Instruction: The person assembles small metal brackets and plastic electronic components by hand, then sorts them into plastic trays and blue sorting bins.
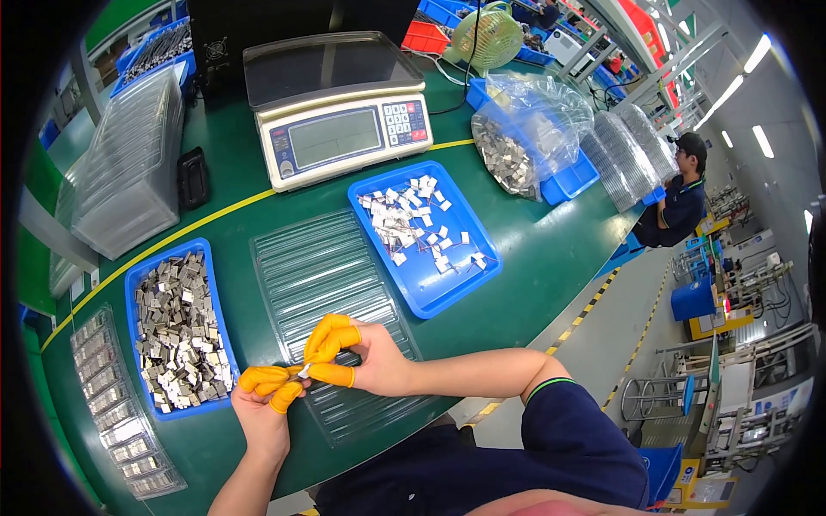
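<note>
My left hand (262, 408) and my right hand (370, 359) meet over the near end of a clear ribbed plastic tray (314, 258), both with yellow finger covers. Between the pinched fingertips sits a small white piece (304, 371), mostly hidden; its exact kind is too small to tell. Left of my hands, a blue bin (213, 284) holds many small silver-and-white metal-cased parts (176, 327). Beyond the clear tray, a second blue bin (430, 301) contains small white pieces with thin reddish wires (400, 219).
A weighing scale (335, 138) stands at the back. Stacked clear trays (133, 163) and a black holder (194, 176) are at left, a filled clear tray (120, 404) nearer. A bag of parts (508, 159) lies back right. A person (680, 202) is beyond the table.
</note>
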{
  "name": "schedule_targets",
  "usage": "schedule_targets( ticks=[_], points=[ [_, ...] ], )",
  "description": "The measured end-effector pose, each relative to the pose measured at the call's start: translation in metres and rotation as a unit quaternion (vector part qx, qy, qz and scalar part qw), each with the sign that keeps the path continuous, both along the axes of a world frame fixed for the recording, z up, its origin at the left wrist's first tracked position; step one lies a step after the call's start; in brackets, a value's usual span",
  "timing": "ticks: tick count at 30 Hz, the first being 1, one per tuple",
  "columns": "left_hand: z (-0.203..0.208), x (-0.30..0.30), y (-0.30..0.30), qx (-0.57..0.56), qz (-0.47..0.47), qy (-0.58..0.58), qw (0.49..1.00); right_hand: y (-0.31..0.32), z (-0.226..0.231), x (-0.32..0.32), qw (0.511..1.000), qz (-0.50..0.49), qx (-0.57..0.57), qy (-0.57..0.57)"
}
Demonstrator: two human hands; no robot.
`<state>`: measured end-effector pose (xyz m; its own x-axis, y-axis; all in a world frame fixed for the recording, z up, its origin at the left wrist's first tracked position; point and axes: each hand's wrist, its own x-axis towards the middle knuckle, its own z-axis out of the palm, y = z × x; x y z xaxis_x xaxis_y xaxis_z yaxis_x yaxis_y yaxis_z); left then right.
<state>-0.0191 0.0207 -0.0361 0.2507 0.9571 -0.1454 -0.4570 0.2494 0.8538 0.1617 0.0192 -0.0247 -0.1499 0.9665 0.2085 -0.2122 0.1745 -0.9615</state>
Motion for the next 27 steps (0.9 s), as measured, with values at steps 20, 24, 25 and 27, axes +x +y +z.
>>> schedule_targets(
  ticks=[20,24,25,27],
  points=[
    [0.007,0.002,0.006,-0.047,0.024,0.07,0.996,0.007,0.0,0.004,0.994,0.029,-0.08,-0.067],
    [0.002,-0.003,0.002,-0.007,0.007,0.054,0.998,0.007,0.0,0.001,0.99,0.085,-0.101,-0.039],
    [0.002,-0.004,0.002,-0.009,0.01,0.054,0.998,0.005,0.002,0.0,0.988,0.088,-0.123,-0.033],
    [0.001,-0.004,0.002,-0.008,-0.033,0.042,0.999,0.003,0.0,0.002,0.984,0.11,-0.134,-0.036]
  ],
)
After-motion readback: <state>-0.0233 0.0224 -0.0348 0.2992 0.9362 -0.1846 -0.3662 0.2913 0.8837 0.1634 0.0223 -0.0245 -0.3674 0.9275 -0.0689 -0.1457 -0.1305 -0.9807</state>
